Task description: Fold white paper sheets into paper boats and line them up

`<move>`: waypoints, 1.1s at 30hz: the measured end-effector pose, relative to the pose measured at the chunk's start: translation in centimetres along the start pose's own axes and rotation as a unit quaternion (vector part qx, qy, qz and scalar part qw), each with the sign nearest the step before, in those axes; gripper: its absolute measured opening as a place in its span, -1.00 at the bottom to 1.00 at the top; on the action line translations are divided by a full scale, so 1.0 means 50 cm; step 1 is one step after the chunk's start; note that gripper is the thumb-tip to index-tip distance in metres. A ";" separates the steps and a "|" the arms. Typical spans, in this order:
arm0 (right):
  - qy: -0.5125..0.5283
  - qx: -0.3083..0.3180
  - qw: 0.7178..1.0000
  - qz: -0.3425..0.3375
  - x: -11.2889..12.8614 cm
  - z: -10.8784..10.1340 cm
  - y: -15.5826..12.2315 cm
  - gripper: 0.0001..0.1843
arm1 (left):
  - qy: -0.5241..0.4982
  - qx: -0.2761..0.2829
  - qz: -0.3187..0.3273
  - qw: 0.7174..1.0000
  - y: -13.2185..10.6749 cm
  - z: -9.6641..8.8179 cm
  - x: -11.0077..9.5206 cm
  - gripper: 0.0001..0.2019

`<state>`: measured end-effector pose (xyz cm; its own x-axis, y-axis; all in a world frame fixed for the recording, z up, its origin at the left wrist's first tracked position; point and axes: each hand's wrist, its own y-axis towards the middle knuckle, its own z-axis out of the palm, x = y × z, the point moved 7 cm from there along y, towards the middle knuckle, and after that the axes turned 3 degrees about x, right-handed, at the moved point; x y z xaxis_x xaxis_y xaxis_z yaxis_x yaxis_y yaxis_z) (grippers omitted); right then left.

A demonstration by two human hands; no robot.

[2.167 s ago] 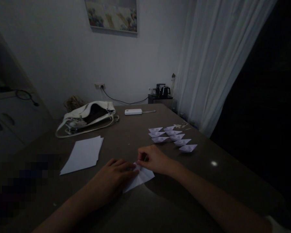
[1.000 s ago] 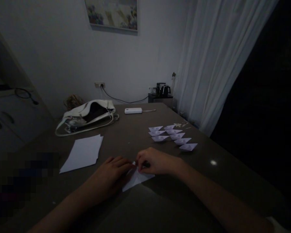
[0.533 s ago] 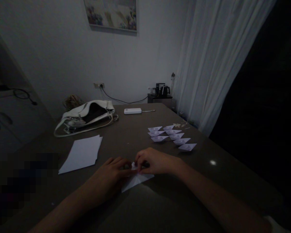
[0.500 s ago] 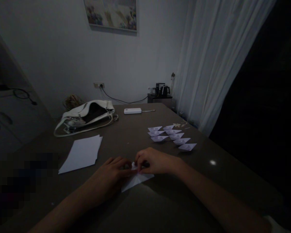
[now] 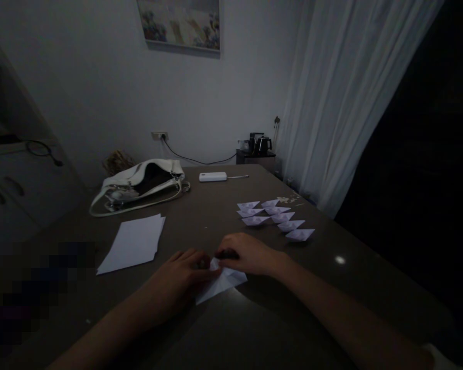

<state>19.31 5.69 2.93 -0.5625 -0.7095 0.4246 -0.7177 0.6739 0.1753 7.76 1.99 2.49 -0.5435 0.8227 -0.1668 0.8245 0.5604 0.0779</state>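
Note:
A partly folded white sheet of paper (image 5: pixel 221 284) lies on the dark table (image 5: pixel 254 329) in front of me. My left hand (image 5: pixel 181 275) rests on its left part, fingers curled and pressing it down. My right hand (image 5: pixel 247 254) sits at its upper corner, fingertips pinched on a fold. The room is dim, so the fold under the fingers is hard to make out.
Several folded paper boats (image 5: pixel 275 218) stand in two rows at the right. A stack of white sheets (image 5: pixel 133 243) lies at the left. Behind are a white handbag (image 5: pixel 139 186), a white power bank (image 5: pixel 213 177) with cable, a kettle stand (image 5: pixel 256 146) and a curtain (image 5: pixel 343 103).
My right hand has dropped from the paper's raised upper corner and flattened onto it. The left hand has stayed on the sheet. The view has shifted slightly.

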 end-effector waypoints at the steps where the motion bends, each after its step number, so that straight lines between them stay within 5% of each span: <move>1: -0.012 0.001 1.000 0.000 -0.001 0.002 0.000 -0.78 | -0.002 -0.003 0.001 1.000 0.000 -0.001 -0.001 -0.55; 22: 0.013 0.024 1.000 0.004 -0.018 0.019 0.002 -0.78 | -0.023 -0.014 0.018 0.999 0.001 -0.006 -0.005 -0.62; 33: 0.050 -0.047 0.997 0.040 -0.040 0.006 0.012 -0.90 | 0.001 0.001 0.010 1.000 0.002 0.006 0.006 -0.53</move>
<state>19.88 7.46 1.90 -0.5689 -0.6319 0.5264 -0.6284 0.7469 0.2175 7.71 2.25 2.14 -0.5272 0.8340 -0.1629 0.8355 0.5437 0.0797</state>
